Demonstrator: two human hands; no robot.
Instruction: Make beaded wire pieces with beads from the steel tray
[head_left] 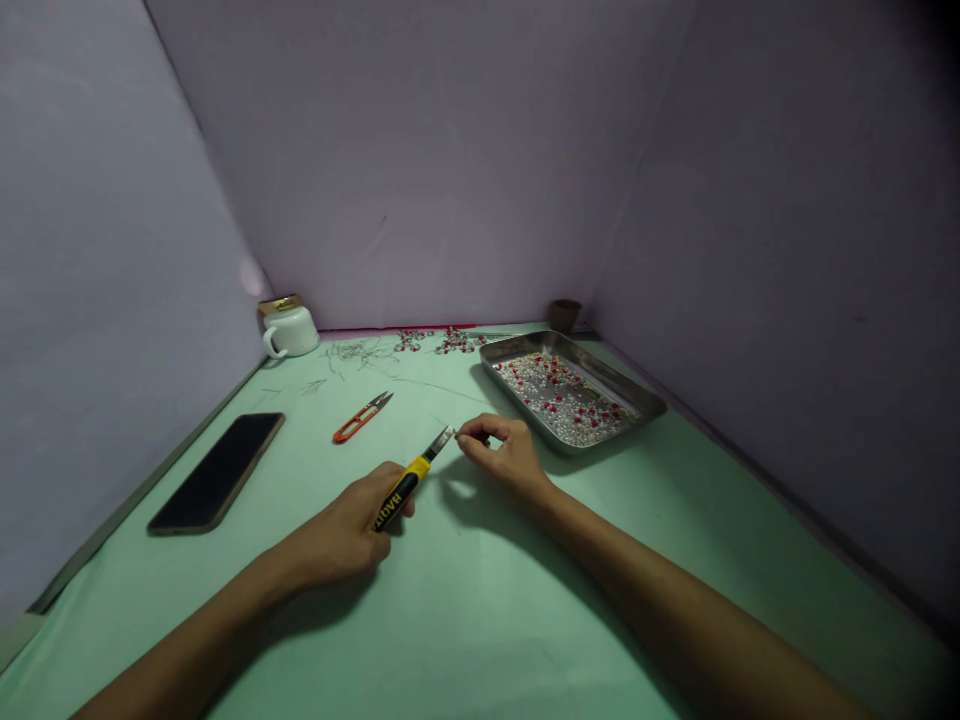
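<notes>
My left hand (352,530) is closed around the yellow and black handles of small pliers (414,474), whose metal tip points up and to the right. My right hand (502,450) is pinched on a tiny piece, too small to name, held right at the pliers' tip. Both hands rest low over the pale green table (480,620). A thin wire lies on the table just behind them.
A metal tray (645,402) of red and white beads stands right of my right hand. Orange thread snips (361,418) and a dark phone (217,472) lie to the left. A white cup (291,330), loose beaded pieces (442,341) and wires sit at the back wall.
</notes>
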